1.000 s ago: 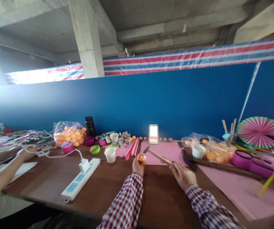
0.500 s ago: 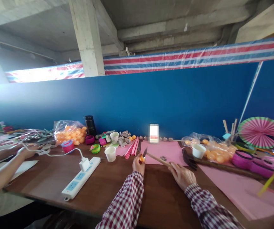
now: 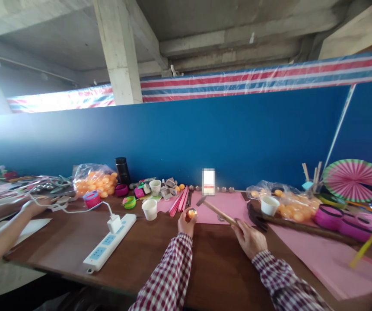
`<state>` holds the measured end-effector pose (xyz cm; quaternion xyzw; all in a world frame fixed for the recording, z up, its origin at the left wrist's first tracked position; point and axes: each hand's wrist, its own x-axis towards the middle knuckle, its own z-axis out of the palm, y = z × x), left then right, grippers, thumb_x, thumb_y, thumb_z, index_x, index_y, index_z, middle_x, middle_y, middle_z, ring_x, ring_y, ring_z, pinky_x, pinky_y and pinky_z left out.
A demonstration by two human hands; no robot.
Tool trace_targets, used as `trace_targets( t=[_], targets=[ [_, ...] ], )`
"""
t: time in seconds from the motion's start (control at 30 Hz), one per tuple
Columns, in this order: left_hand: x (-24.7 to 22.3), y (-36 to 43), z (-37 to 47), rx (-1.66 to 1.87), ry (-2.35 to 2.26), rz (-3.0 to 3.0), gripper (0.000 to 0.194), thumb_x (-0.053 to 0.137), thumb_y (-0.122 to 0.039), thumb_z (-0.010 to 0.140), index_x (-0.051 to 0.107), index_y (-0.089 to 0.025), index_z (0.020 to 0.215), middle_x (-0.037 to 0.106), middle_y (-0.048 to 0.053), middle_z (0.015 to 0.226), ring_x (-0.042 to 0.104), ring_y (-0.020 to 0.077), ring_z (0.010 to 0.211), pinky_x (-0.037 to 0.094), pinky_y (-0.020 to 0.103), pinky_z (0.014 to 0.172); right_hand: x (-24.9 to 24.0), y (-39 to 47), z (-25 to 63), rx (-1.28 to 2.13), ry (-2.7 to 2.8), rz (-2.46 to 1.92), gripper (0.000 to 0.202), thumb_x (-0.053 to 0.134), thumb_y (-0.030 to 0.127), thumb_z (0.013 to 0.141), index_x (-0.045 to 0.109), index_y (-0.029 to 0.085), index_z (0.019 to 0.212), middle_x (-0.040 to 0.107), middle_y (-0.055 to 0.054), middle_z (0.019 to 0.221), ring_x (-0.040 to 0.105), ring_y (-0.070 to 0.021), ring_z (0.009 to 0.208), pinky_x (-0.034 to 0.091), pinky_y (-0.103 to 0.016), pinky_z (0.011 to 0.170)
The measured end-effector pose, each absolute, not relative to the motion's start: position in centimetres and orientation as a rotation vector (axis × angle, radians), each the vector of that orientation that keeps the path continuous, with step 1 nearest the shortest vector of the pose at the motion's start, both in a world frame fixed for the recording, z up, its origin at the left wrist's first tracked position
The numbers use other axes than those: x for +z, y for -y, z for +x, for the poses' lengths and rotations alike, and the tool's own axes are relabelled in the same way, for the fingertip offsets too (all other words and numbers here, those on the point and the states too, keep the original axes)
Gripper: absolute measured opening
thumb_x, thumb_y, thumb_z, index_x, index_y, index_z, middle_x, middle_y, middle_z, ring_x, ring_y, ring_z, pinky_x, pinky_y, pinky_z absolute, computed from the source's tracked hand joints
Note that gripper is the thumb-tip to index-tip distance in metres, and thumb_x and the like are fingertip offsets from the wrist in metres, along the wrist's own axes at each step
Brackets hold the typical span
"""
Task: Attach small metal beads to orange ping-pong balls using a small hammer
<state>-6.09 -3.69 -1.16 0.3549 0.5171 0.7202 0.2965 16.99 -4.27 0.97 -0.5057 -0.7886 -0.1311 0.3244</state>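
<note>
My left hand is closed around a small orange ball that looks like a ping-pong ball, with a dark, shiny spot on its upper side. In my right hand is a small hammer, gripped near the end of its wooden handle. The hammer's dark metal head is up and to the right of the ball, apart from it. Beneath the hammer a pink sheet lies on the table, and a little pile of small metal pieces on it is partly covered by the handle.
Pink paper strips and a white paper cup stand left of my hands, near a power strip. To the right are a claw hammer, another cup and bagged orange balls. Another person's arms reach in at far left.
The hammer head has lifted away from the ball, up and slightly right. My left hand has shifted a little left, and the ball's dark, shiny spot now shows.
</note>
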Motion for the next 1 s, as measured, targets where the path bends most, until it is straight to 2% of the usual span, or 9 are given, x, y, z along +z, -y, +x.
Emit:
trace_targets(
  t=[0.17, 0.3, 0.47, 0.6, 0.73, 0.83, 1.0],
  targets=[
    [-1.5, 3.4, -6.0, 1.908, -1.333, 0.876, 0.044, 0.07, -0.03, 0.051, 0.059, -0.011, 0.089, 0.064, 0.006, 0.073, 0.06, 0.0135, 0.06, 0.049, 0.024, 0.054, 0.9, 4.2, 17.0, -0.336, 2.102, -1.358, 0.032, 0.032, 0.042, 0.082, 0.056, 0.027, 0.097, 0.066, 0.0, 0.074, 0.059, -0.0115, 0.055, 0.029, -0.019, 0.042],
    [-1.7, 3.1, -6.0, 1.91, -1.301, 0.845, 0.044, 0.068, -0.03, 0.054, 0.057, -0.011, 0.093, 0.064, 0.005, 0.073, 0.06, 0.0127, 0.058, 0.049, 0.024, 0.054, 0.7, 4.1, 17.0, -0.322, 2.044, -1.337, 0.035, 0.032, 0.042, 0.082, 0.056, 0.023, 0.099, 0.066, -0.002, 0.078, 0.06, -0.0118, 0.058, 0.033, -0.019, 0.045],
    [-1.9, 3.0, -6.2, 1.927, -1.274, 0.88, 0.044, 0.069, -0.026, 0.053, 0.058, -0.011, 0.093, 0.064, 0.005, 0.072, 0.06, 0.0131, 0.06, 0.049, 0.024, 0.055, 0.6, 4.1, 17.0, -0.345, 2.131, -1.319, 0.032, 0.033, 0.042, 0.082, 0.056, 0.027, 0.098, 0.066, 0.0, 0.074, 0.059, -0.0116, 0.056, 0.032, -0.019, 0.044],
    [-2.1, 2.9, -6.4, 1.948, -1.271, 0.904, 0.043, 0.069, -0.022, 0.052, 0.059, -0.013, 0.093, 0.065, 0.005, 0.077, 0.061, 0.0142, 0.066, 0.049, 0.024, 0.059, 0.6, 4.1, 17.0, -0.327, 2.077, -1.317, 0.034, 0.032, 0.041, 0.082, 0.056, 0.023, 0.1, 0.066, -0.002, 0.078, 0.06, -0.0119, 0.059, 0.033, -0.019, 0.046],
    [-2.0, 3.0, -6.5, 1.953, -1.267, 0.918, 0.041, 0.068, -0.017, 0.053, 0.059, -0.013, 0.093, 0.065, 0.007, 0.079, 0.061, 0.0156, 0.071, 0.049, 0.025, 0.063, 0.8, 4.2, 17.0, -0.337, 2.129, -1.347, 0.032, 0.033, 0.042, 0.082, 0.056, 0.027, 0.098, 0.066, 0.0, 0.075, 0.06, -0.0124, 0.057, 0.031, -0.019, 0.044],
    [-1.7, 3.1, -6.4, 1.973, -1.261, 0.922, 0.042, 0.067, -0.011, 0.052, 0.058, -0.012, 0.093, 0.064, 0.008, 0.085, 0.061, 0.0155, 0.076, 0.049, 0.026, 0.069, 0.9, 4.3, 16.9, -0.359, 2.086, -1.353, 0.034, 0.032, 0.042, 0.082, 0.056, 0.025, 0.099, 0.066, -0.002, 0.075, 0.059, -0.0123, 0.057, 0.03, -0.019, 0.043],
    [-1.1, 3.4, -6.2, 1.982, -1.276, 0.925, 0.041, 0.064, -0.003, 0.049, 0.059, -0.011, 0.089, 0.064, 0.007, 0.083, 0.061, 0.0147, 0.074, 0.048, 0.027, 0.071, 1.5, 4.7, 16.8, -0.353, 2.106, -1.332, 0.032, 0.033, 0.041, 0.081, 0.057, 0.026, 0.096, 0.066, -0.001, 0.073, 0.058, -0.0106, 0.054, 0.029, -0.019, 0.042]
  ],
)
